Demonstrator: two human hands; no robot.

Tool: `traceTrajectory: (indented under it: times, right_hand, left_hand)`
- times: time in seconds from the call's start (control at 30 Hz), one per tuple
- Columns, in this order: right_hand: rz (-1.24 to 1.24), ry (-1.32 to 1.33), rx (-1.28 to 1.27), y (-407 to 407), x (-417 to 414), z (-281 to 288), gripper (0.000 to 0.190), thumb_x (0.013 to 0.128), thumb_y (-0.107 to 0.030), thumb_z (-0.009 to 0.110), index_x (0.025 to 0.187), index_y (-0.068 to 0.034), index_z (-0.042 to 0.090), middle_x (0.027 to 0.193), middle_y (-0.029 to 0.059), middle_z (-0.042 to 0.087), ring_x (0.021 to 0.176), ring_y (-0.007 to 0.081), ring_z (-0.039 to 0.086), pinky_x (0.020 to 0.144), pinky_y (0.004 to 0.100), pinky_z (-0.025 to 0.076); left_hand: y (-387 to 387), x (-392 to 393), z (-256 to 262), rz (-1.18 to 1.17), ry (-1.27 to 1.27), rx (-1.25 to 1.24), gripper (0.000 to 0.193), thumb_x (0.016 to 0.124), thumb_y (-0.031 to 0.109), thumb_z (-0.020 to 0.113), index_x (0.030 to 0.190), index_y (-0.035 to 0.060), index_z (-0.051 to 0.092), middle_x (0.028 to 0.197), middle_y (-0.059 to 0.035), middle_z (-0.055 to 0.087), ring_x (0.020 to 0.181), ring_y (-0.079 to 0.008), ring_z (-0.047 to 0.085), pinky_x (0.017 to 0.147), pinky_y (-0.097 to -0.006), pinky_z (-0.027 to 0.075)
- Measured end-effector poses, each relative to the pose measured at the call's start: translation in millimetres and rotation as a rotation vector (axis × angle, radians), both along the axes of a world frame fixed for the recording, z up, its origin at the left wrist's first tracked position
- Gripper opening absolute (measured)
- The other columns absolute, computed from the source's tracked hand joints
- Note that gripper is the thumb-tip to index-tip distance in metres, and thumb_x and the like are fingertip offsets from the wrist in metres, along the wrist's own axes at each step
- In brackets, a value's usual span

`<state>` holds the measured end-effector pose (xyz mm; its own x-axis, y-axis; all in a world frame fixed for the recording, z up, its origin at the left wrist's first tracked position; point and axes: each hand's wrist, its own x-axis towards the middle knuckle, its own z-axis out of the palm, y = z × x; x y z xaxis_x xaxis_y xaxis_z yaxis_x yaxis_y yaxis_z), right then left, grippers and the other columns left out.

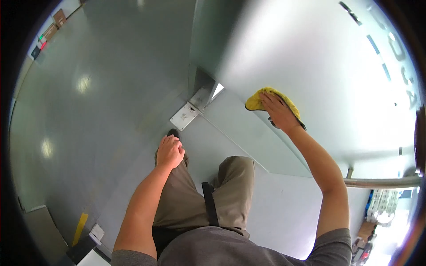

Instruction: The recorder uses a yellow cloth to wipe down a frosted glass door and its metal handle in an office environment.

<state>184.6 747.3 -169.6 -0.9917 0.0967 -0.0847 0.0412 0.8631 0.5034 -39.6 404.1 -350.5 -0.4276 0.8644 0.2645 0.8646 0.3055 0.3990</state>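
Observation:
My right hand (pixel 279 111) presses a yellow microfiber cloth (pixel 255 100) with dark edging flat against a frosted glass door panel (pixel 326 83). The fingers lie spread over the cloth, which sticks out on both sides of the hand. A small dark piece, too unclear to name, shows under the palm. My left hand (pixel 170 152) rests on my left knee and holds no object; its fingers curl over the trouser cloth. Below the glass, a metal floor hinge plate (pixel 184 116) is set in the floor beyond my left shoe (pixel 173 133).
A tubular metal door handle (pixel 382 182) runs at the right, near my right forearm. Another glass panel (pixel 209 36) stands beyond the hinge. Grey floor (pixel 109 109) extends left, with yellow tape (pixel 80 228) at lower left. Cardboard boxes (pixel 367 229) appear at lower right.

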Motion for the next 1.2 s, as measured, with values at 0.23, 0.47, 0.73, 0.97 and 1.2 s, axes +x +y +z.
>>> traceTrajectory:
  times: [0.23,0.47,0.73,0.97,1.2]
  right_hand:
    - [-0.264,0.528,-0.442,-46,77,-22,0.044,0.078,0.004,0.057,0.120,-0.008,0.058,0.130,0.0076,0.055,0.126,0.0247,0.047,0.107,0.0425,0.035]
    - [-0.728,1.084,-1.320,-133,49,-35,0.033,0.093,-0.004,0.046,0.126,-0.006,0.054,0.128,0.0087,0.058,0.118,0.0211,0.055,0.099,0.0305,0.040]
    - [-0.277,0.578,-1.267,-253,35,-88,0.043,0.084,0.001,0.056,0.126,-0.007,0.055,0.127,0.0159,0.056,0.119,0.0293,0.052,0.098,0.0362,0.043]
    - [-1.085,1.006,-2.064,-269,54,-122,0.037,0.090,-0.009,0.050,0.127,-0.006,0.054,0.133,0.0076,0.051,0.116,0.0180,0.051,0.090,0.0335,0.044]
    - [-1.237,1.363,-2.021,-272,70,-123,0.042,0.096,-0.026,0.048,0.134,-0.008,0.045,0.123,0.0045,0.055,0.111,0.0142,0.051,0.085,0.0325,0.045]
  left_hand:
    - [-9,11,10,-0.042,0.048,0.030,0.010,0.073,0.009,0.063,0.082,0.0058,0.062,0.094,-0.0069,0.063,0.100,-0.0257,0.057,0.094,-0.0401,0.042]
    - [43,96,31,-0.026,-1.538,-0.079,0.033,0.091,0.031,0.052,0.110,0.0038,0.056,0.108,-0.0108,0.062,0.101,-0.0238,0.061,0.086,-0.0373,0.049]
    - [16,120,31,0.001,-2.398,0.208,0.042,0.097,0.046,0.039,0.121,0.0139,0.052,0.119,-0.0050,0.057,0.109,-0.0190,0.055,0.089,-0.0367,0.045]
    - [11,122,45,0.200,-1.968,0.372,0.023,0.094,0.021,0.054,0.113,0.0071,0.053,0.104,-0.0047,0.060,0.093,-0.0146,0.060,0.077,-0.0296,0.049]
    - [12,128,85,0.217,-1.507,0.486,0.018,0.088,0.012,0.049,0.102,0.0021,0.052,0.086,-0.0032,0.057,0.071,-0.0098,0.053,0.064,-0.0257,0.044]
